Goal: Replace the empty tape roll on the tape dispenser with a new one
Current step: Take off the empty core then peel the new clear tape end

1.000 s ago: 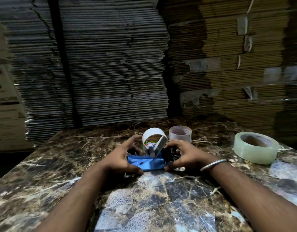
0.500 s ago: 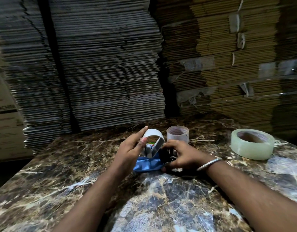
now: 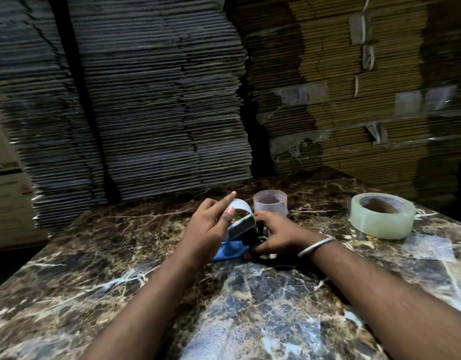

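A blue tape dispenser (image 3: 230, 250) lies on the marble table (image 3: 94, 268) in the middle of the view. A grey-white empty cardboard roll (image 3: 241, 216) sits on its hub, tilted. My left hand (image 3: 208, 227) pinches that roll from the left, thumb on its near edge, index finger stretched over the top. My right hand (image 3: 276, 235) grips the dark front part of the dispenser and holds it down. A full clear tape roll (image 3: 382, 216) lies flat at the right, untouched.
A second empty core (image 3: 271, 201), pale and translucent, stands just behind the dispenser. Tall stacks of flattened cardboard (image 3: 159, 100) rise along the table's far edge. Strips of clear tape stick to the marble near the front.
My left hand left the dispenser's blue base, rose to the empty roll and now pinches it. The roll has tipped to the right. My right hand stayed on the dispenser.
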`<action>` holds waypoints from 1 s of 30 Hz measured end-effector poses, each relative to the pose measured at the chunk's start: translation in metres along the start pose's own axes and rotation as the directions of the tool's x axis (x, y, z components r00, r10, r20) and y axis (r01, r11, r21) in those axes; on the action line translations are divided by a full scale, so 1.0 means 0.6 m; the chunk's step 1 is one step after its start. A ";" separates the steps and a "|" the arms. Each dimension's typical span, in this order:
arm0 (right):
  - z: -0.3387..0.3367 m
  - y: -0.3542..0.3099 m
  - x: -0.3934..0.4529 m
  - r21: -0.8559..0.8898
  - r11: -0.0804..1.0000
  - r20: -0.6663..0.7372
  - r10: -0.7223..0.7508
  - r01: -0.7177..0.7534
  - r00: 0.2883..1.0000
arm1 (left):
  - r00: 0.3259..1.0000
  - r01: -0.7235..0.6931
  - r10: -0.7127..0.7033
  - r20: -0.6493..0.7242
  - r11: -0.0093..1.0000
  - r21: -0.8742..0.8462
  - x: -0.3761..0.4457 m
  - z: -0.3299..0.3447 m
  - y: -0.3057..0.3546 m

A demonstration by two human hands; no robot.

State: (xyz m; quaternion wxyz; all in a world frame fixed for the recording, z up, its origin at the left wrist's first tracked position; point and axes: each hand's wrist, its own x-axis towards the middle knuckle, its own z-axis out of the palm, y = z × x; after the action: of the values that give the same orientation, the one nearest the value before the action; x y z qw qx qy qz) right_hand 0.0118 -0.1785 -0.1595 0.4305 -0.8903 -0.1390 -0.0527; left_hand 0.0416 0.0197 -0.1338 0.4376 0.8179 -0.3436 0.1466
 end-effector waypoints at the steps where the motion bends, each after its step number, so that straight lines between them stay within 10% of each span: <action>1: -0.001 -0.004 0.000 -0.017 1.000 0.012 0.008 -0.008 1.000 | 1.000 0.009 -0.009 -0.015 1.000 -0.006 -0.002 0.000 0.001; 7: -0.057 -0.034 -0.011 -0.110 0.993 0.104 0.044 -0.032 0.994 | 0.997 0.022 -0.026 -0.073 0.998 -0.060 -0.010 -0.003 0.003; 12: -0.077 -0.039 -0.023 0.016 0.998 -0.381 -0.050 0.060 0.923 | 0.912 -0.084 0.135 -0.388 0.986 0.147 0.003 -0.027 0.027; 18: -0.097 -0.015 -0.023 -0.090 0.996 -0.643 -0.053 -0.007 0.764 | 0.910 -0.284 0.305 -0.280 0.952 0.111 0.009 0.046 0.113; 24: -0.129 0.000 -0.046 0.001 1.000 -0.845 -0.009 0.020 0.535 | 0.974 -0.059 0.014 -0.225 0.980 -0.191 0.036 0.160 0.181; 30: -0.126 0.015 -0.042 -0.022 0.998 -0.869 0.009 -0.057 0.495 | 0.955 0.157 -0.230 -0.186 0.928 -0.338 0.021 0.209 0.156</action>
State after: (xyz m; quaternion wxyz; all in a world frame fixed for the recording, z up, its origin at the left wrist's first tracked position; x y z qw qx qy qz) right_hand -0.0077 -0.2483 -0.1244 0.4216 -0.7558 0.1144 -0.4878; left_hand -0.0216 -0.1235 -0.1415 0.6124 0.7445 -0.2288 0.1354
